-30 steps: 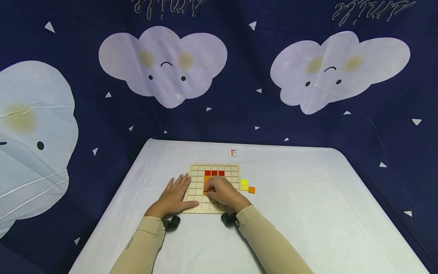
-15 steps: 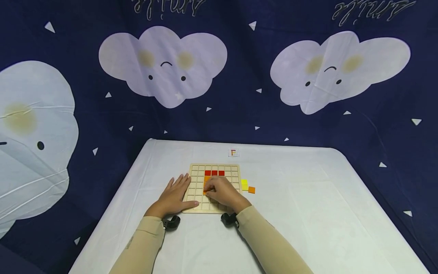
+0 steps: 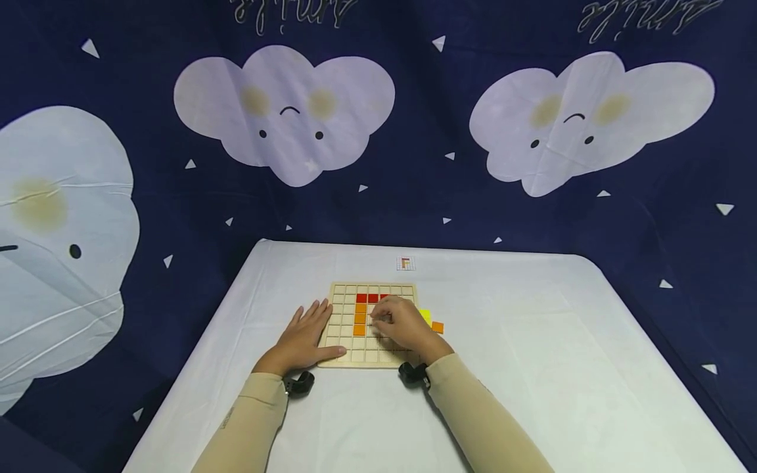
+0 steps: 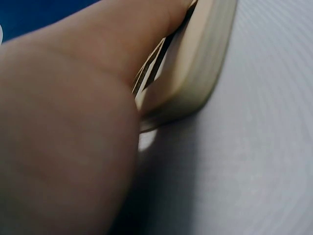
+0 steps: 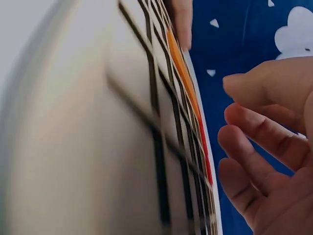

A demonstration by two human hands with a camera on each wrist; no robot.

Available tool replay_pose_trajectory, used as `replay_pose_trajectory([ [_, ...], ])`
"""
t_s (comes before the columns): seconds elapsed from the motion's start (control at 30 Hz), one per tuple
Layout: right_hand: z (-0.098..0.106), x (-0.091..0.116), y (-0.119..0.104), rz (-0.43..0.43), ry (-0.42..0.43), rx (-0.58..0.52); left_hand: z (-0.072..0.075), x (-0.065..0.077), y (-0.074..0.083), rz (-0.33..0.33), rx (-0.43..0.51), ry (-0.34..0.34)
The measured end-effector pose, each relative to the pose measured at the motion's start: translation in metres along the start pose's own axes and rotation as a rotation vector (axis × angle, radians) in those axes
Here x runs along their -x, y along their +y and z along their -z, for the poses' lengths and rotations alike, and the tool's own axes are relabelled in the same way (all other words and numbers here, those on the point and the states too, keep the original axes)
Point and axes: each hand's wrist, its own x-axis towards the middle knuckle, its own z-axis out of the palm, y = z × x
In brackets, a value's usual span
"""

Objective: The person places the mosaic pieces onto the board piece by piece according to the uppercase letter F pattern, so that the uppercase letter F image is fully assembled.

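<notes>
A wooden grid board [image 3: 368, 357] lies on the white table. Red square tiles [image 3: 362, 298] form a row in its upper part, and a column of orange tiles [image 3: 359, 319] runs down from the row's left end. My left hand [image 3: 300, 338] rests on the board's left side, fingers spread and thumb along the front; its wrist view shows the hand [image 4: 73, 112] against the board's corner. Over the right half hovers my right hand [image 3: 408, 325], partly hiding the red row. In the right wrist view its fingers [image 5: 247, 115] are loosely bent with nothing between them.
Just right of the board lie yellow tiles [image 3: 425, 316], partly behind the right hand, and a loose orange tile [image 3: 437, 327]. A small printed grid card [image 3: 405, 263] lies beyond the board. A dark blue cloud-patterned cloth [image 3: 414, 217] hangs behind the table.
My right hand has lifted off the lowest orange tile and moved to the right, uncovering the orange column. The left hand stays in place on the board. The head view has shifted slightly.
</notes>
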Motion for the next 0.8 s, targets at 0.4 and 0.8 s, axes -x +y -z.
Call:
replay_pose_trajectory([
  [0.4,0.049,0.032,0.046,-0.111,0.189,-0.009,0.0,0.001,0.001,-0.016,0.007,0.021],
  [0.8,0.083,0.07,0.079,-0.243,0.221,0.001,-0.005,0.0,-0.001,-0.029,0.012,0.051],
])
